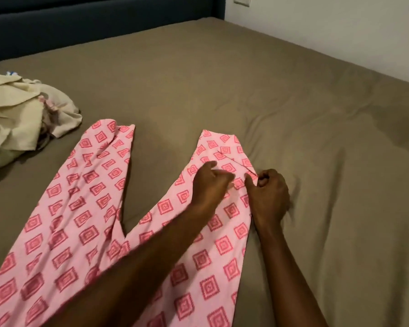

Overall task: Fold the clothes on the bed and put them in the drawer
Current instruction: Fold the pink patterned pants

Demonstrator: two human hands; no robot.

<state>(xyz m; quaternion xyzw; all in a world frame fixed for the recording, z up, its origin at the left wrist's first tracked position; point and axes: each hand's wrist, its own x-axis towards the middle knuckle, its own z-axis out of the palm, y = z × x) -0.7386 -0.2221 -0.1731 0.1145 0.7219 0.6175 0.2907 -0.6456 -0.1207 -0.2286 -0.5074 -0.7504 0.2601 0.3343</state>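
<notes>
Both hands work near the far end of one trouser leg. The left hand [211, 179] lies on the fabric with its fingers curled, bunching a small fold of cloth under the fingertips. The right hand [268, 187] sits just beside it at the leg's right edge, fingers curled and pinching the hem of the fabric against the bed.

The pink trousers [85, 208], printed with darker pink diamond shapes, lie flat on the bed [293, 114], their two legs spread apart in a V pointing away from the person. No label or writing can be read on them.

A crumpled cream garment [19, 114] lies heaped near the bed's left side, apart from the trousers. Behind the bed stands a dark headboard [80, 27], and a wall socket [241, 0] shows on the white wall, its markings too small to read.
</notes>
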